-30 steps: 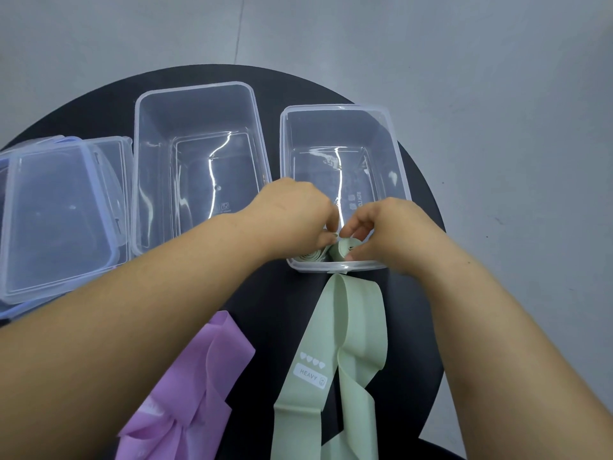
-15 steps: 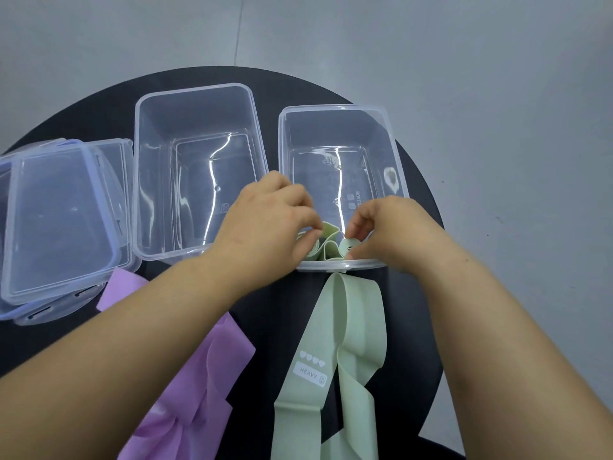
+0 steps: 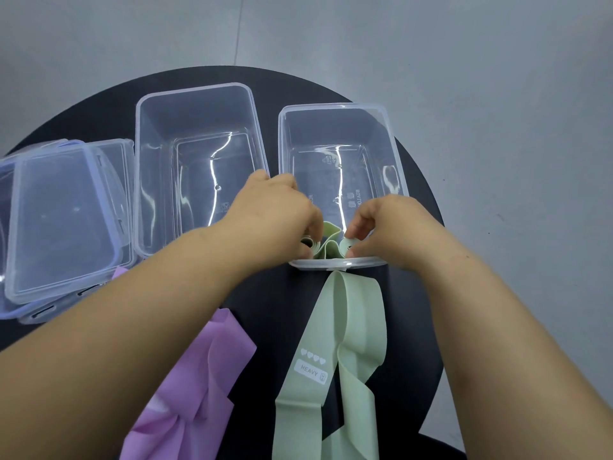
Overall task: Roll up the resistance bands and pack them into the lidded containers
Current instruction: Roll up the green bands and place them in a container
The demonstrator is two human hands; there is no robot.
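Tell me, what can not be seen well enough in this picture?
- Head view: rolled end of the green band, mostly covered by the left hand and right hand; turns uncountable.
- Head view: lower ends of green band and purple band, cut by the bottom edge.
- Head view: lids, cut by the left edge; count unclear.
- Head view: stamped marks in the right container, too small to read.

Round black table (image 3: 99,117), grey floor (image 3: 497,78), thin floor seam (image 3: 239,28)

Green band (image 3: 351,327) over container (image 3: 331,127) rim, purple band (image 3: 199,376) crumpled
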